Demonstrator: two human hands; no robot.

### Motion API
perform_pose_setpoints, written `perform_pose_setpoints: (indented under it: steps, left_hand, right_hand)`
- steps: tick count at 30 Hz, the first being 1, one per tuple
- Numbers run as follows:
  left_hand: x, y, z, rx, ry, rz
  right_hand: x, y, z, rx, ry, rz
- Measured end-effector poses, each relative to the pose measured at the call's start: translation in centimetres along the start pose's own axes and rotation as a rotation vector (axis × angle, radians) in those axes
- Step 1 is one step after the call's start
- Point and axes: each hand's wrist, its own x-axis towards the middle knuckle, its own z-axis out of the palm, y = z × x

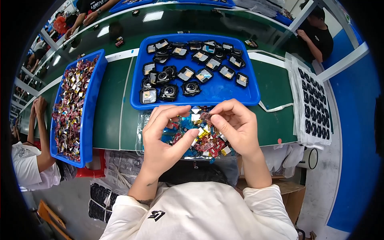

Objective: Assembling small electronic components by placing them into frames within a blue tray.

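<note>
A long green workbench (116, 108) runs across the scene, bearing two blue plastic trays. The middle tray (216, 94) holds rows of small black square modules (191, 88), some showing round lenses, others gold-coloured faces. The tray at the left (90, 104) is heaped with tiny red, gold and silver parts (72, 108). At the right edge of the bench lies a white sheet (298, 100) set with rows of black pieces (316, 104). Directly before the worker, a clear shallow tray (141, 132) carries a loose pile of the same red and gold parts (208, 142) on a blue film. Above that pile the right hand (236, 128) pinches a small dark component (205, 116) between thumb and forefinger, the other fingers curled in. The left hand (162, 138) is beside it, fingers narrowly spread and bent, thumb tip pointing at the pile, fingertips just short of the component. Another person's forearm (38, 132) rests at the far left
</note>
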Motion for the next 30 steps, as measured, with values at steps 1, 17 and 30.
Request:
perform_pose_setpoints:
  steps: [1,17,30]
  left_hand:
    - [0.1,0.2,-0.2,0.0,-0.001,-0.002]
    - [-1.0,-0.6,-1.3,-0.478,-0.192,-0.148]
    - [-1.6,-0.2,-0.5,-0.056,-0.13,-0.21]
  right_hand:
    - [-0.1,-0.3,0.3,-0.095,-0.043,-0.029]
    - [-1.6,-0.7,0.5,0.405,-0.375,0.34]
    - [-1.3,-0.6,1.7,-0.715,-0.013,-0.333]
